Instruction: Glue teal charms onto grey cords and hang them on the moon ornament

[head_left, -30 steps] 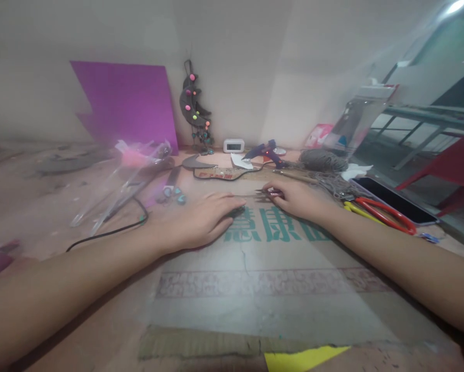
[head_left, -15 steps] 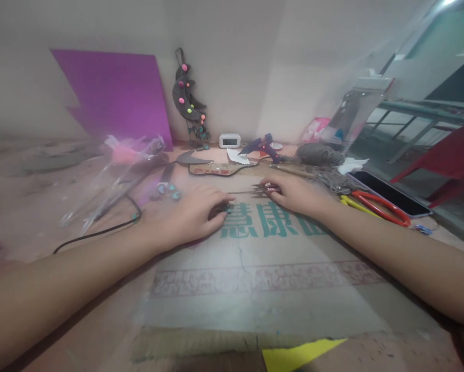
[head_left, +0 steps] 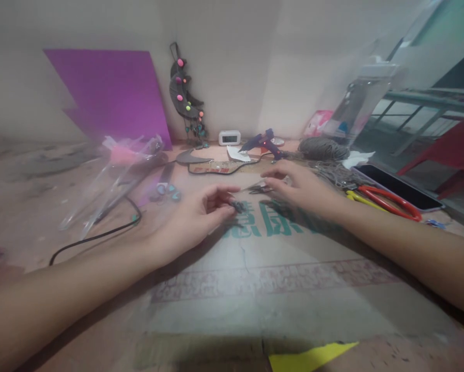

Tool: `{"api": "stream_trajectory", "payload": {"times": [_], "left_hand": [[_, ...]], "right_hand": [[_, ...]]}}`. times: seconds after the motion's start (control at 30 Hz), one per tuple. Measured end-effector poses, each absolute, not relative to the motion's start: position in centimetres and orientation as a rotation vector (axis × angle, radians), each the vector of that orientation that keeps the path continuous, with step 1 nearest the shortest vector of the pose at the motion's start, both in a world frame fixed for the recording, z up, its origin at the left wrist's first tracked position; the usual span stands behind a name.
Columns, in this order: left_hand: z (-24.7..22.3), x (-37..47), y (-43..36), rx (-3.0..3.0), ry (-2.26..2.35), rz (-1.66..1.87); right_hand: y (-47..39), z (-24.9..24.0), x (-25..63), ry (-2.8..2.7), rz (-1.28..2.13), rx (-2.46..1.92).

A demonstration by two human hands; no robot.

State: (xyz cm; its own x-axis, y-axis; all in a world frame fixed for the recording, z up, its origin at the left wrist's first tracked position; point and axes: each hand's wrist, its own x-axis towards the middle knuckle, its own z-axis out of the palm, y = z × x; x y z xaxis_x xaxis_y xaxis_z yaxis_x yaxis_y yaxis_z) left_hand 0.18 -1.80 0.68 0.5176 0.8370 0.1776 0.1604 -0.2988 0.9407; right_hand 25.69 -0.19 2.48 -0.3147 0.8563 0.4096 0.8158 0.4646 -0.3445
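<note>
My left hand (head_left: 201, 214) is closed, thumb and fingers pinched on a small dark bead-like piece (head_left: 237, 206) above the printed cardboard (head_left: 271, 310). To its right, my right hand (head_left: 294, 183) holds a thin pale stick-like piece between thumb and forefinger. Small scissors or pliers (head_left: 260, 189) with dark pointed tips show beside the right fingers; whether the hand grips them is unclear. Teal heart-shaped pieces (head_left: 174, 192) in clear plastic lie left of my left hand.
Behind are a grey crescent (head_left: 193, 156), a white clock (head_left: 229, 138), a glue gun (head_left: 263, 142) and grey yarn (head_left: 323, 148). Red-handled scissors (head_left: 390, 202) and a phone (head_left: 398, 187) lie right. A black cable (head_left: 96, 236) crosses the left side.
My left hand has lifted a little with the small dark piece between its fingers. My right hand has shifted slightly, and a thin pale piece now shows at its fingertips.
</note>
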Motion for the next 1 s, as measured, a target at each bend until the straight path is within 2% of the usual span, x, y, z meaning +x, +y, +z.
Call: {"api": "stream_trajectory", "payload": {"times": [0.13,0.43,1.0], "left_hand": [[0.6,0.4,-2.2,1.685,0.821,0.900],[0.4,0.4,-2.3,1.777,0.865,0.908],[0.9,0.3,-2.2,1.917,0.957,0.749]], "right_hand": [[-3.1,3.7,23.2,-2.075,0.329,-1.351],[-4.5,1.4,21.2,-2.103,0.645,-1.188],[-4.7,1.4,21.5,-2.159,0.565,-1.185]]}}
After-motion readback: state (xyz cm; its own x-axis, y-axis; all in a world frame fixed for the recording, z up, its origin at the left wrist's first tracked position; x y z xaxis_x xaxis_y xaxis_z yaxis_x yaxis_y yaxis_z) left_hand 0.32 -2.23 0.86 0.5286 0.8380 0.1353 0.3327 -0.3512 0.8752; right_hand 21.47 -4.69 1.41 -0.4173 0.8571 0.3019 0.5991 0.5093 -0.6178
